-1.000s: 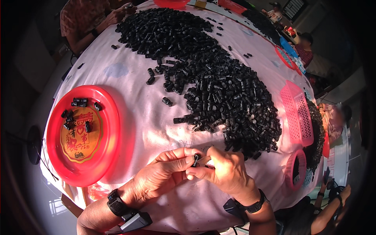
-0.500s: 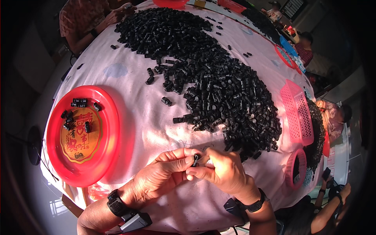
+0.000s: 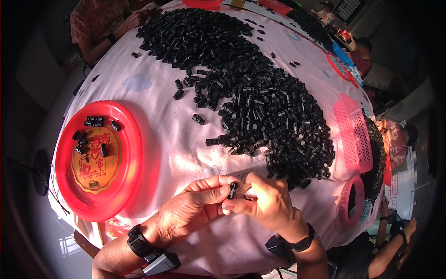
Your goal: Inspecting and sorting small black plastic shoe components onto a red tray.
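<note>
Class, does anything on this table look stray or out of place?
A few black pieces lie scattered on the cloth, apart from the main pile, so they look stray. Damage is too small to tell.

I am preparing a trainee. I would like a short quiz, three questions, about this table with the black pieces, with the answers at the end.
1. Choose one. The red plate is:
A) to the left of the big black pile
B) to the right of the pile
C) under the pile

2. True or false? The plate is empty.

3. Fill in the missing word: a small black part is against the thumb of the ____ hand.

Key:
1: A.
2: False; several black pieces lie on it.
3: Left; the left hand holds the part at its fingertips.
</note>
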### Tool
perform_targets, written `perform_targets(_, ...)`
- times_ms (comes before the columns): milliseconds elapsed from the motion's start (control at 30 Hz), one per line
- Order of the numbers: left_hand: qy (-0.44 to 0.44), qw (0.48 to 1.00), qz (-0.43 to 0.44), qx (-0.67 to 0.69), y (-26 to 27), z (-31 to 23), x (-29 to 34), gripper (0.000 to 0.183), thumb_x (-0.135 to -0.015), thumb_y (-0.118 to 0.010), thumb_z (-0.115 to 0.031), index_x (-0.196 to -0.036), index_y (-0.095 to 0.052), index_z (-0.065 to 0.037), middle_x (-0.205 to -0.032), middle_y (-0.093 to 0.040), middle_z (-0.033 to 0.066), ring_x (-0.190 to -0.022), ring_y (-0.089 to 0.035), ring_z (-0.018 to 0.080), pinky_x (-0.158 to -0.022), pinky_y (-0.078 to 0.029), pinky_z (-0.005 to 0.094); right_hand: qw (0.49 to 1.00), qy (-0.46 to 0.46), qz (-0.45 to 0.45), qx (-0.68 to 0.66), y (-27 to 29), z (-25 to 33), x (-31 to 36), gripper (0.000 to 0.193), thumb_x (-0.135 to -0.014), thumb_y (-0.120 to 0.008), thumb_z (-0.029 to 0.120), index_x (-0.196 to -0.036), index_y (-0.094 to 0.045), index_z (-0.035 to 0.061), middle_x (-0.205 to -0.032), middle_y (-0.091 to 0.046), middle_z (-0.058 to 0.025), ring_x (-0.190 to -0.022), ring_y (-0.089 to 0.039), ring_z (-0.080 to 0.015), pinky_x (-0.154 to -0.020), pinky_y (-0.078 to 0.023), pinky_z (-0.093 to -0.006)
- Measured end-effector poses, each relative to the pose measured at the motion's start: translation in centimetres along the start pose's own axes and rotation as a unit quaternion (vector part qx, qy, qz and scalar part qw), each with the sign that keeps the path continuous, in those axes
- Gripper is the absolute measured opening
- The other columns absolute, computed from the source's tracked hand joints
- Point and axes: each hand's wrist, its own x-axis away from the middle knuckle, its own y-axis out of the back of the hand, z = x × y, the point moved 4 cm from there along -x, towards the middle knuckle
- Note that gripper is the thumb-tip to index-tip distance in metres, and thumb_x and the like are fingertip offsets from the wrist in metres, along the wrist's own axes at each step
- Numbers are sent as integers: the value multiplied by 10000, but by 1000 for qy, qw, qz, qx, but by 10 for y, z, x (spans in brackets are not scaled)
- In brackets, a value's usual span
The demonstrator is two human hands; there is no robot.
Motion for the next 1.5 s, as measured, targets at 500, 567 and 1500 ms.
perform_targets(500, 3, 1000, -4, -13, -1, -2, 0, 269, -983, -596, -141, -1226, -615, -28, -1067, -662, 31, -900, -626, 111, -838, -515, 263, 999, -42, 9, -20, 1, 0, 6, 369, -776, -831, 347, -817, -621, 46, -695, -678, -76, -590, -695, -194, -495, -531, -290)
perform_targets(567, 14, 1000, -8, -12, -2, -3, 0, 289, -984, -598, -139, -1251, -604, -28, -1047, -658, 26, -857, -619, 103, -821, -515, 255, 996, -44, -13, -80, 7, 7, 2, 315, -802, -812, 269, -896, -627, 33, -747, -697, -80, -627, -708, -177, -525, -551, -280)
perform_targets(1500, -54, 996, 53, -37, -6, -6, 3, 239, -1003, -580, -174, -1196, -630, -42, -1061, -654, 16, -970, -599, 93, -906, -491, 266, 986, -15, -39, -163, -1, 6, 10, 335, -799, -827, 233, -855, -566, 30, -686, -671, -70, -625, -715, -167, -512, -550, -279)
